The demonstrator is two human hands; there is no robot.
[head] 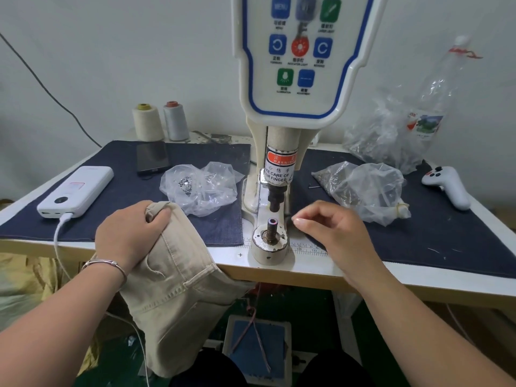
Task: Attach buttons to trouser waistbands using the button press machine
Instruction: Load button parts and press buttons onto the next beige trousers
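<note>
The beige trousers (173, 277) hang over the table's front edge, left of the machine. My left hand (131, 233) grips their bunched waistband at the top. The white button press machine (282, 152) stands in the middle, its dark upper punch (275, 201) raised above the lower die (272, 226), which shows a small ring-shaped top. My right hand (332, 233) hovers just right of the lower die with its fingers loosely curled, fingertips pointing at the die. I see nothing between them.
Clear bags of metal button parts lie left (201, 188) and right (365, 191) of the machine on dark denim mats. A white power bank (76, 191), a phone (152, 157), thread cones (159, 122) and a white controller (449, 187) sit around. A foot pedal (257, 347) is below.
</note>
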